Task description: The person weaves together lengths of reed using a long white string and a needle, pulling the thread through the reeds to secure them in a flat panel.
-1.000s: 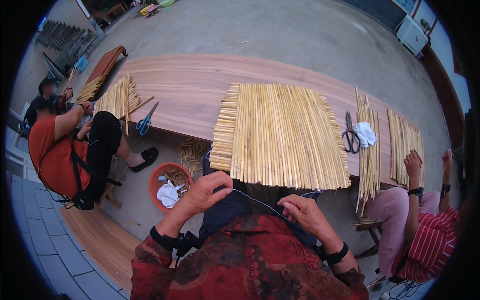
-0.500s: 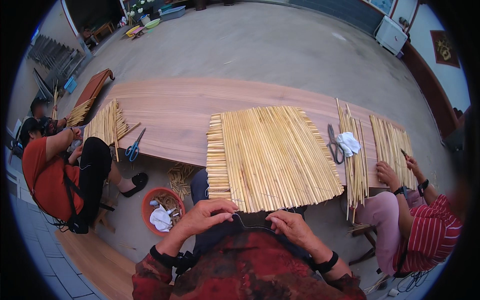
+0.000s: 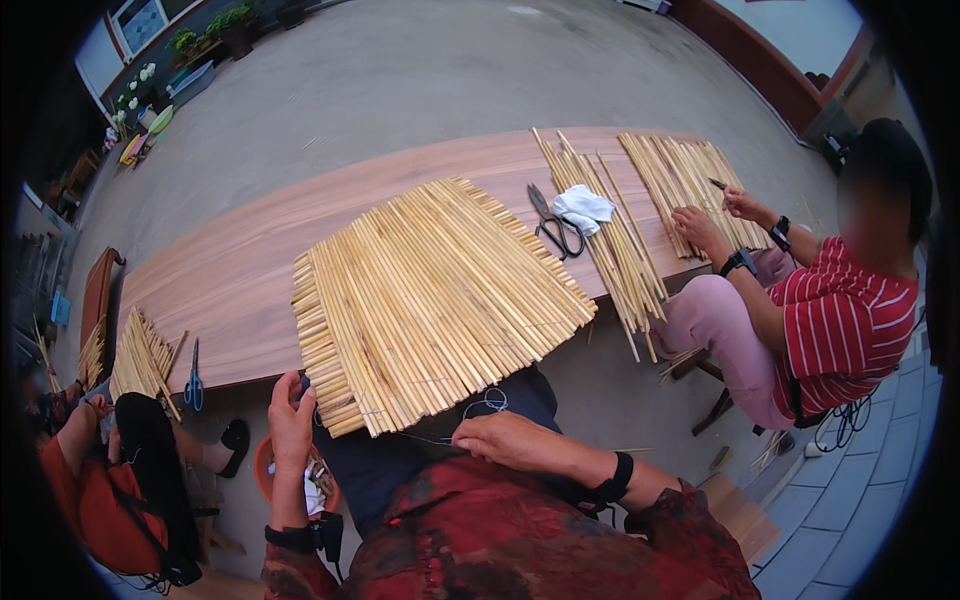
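So it's a long wooden tabletop (image 3: 250, 270) set up outdoors on a grey concrete floor (image 3: 420, 70), with potted plants (image 3: 215, 25) way off at the far edge. The reed mat (image 3: 440, 295) lies on the near edge of the tabletop, partly overhanging toward the person's lap, its sticks running away from the person and leaning right. The left hand (image 3: 290, 420) is raised at the mat's near left corner, fingers curled on the edge there. The right hand (image 3: 510, 440) sits just below the mat's near edge, pinching a thin thread (image 3: 470, 410). Black scissors (image 3: 555, 222) and a white cloth (image 3: 583, 205) lie further right, where another person in a striped shirt (image 3: 840, 330) works on their own sticks
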`<state>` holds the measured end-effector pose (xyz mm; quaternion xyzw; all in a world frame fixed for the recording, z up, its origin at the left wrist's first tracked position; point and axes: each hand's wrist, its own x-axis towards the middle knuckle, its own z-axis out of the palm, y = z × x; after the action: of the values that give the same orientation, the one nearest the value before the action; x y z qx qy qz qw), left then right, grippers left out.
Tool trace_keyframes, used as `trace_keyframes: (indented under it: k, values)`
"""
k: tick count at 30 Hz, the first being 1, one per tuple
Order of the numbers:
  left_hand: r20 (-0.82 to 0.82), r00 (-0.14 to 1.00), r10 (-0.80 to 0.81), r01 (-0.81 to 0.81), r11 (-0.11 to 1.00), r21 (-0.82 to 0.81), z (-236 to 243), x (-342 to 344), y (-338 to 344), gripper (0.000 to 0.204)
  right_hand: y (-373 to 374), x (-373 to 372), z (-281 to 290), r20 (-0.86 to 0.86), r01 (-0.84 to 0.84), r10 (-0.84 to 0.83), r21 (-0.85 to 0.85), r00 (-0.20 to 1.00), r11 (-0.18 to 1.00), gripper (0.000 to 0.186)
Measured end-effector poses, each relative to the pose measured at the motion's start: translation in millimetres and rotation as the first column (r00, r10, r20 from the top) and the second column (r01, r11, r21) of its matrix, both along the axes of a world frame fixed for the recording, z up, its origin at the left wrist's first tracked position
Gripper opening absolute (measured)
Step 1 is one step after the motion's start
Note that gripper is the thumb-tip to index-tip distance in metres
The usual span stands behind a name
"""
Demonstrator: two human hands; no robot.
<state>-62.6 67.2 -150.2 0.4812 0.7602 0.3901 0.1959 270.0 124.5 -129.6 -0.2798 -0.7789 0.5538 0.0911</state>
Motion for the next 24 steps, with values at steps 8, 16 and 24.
trace_keyframes:
  k: [8, 16, 24]
  values:
    - [0.29, 0.945, 0.153, -0.098, 0.976, -0.195, -20, -40, 32, 0.053, -3, 6, -9, -0.098, 0.011, -0.013, -0.017, 0.995, 1.0, 0.019]
    - [0.641, 0.75, 0.164, 0.031, 0.959, -0.282, -40, -67, 68, 0.027, 4, -2, -21, -0.263, 0.176, -0.155, 0.058, 0.952, 0.983, 0.018]
    - [0.734, 0.655, 0.179, 0.045, 0.961, -0.274, -47, -65, 70, 0.027, 6, -14, -38, -0.125, 0.227, -0.385, -0.628, 0.914, 0.744, 0.03]
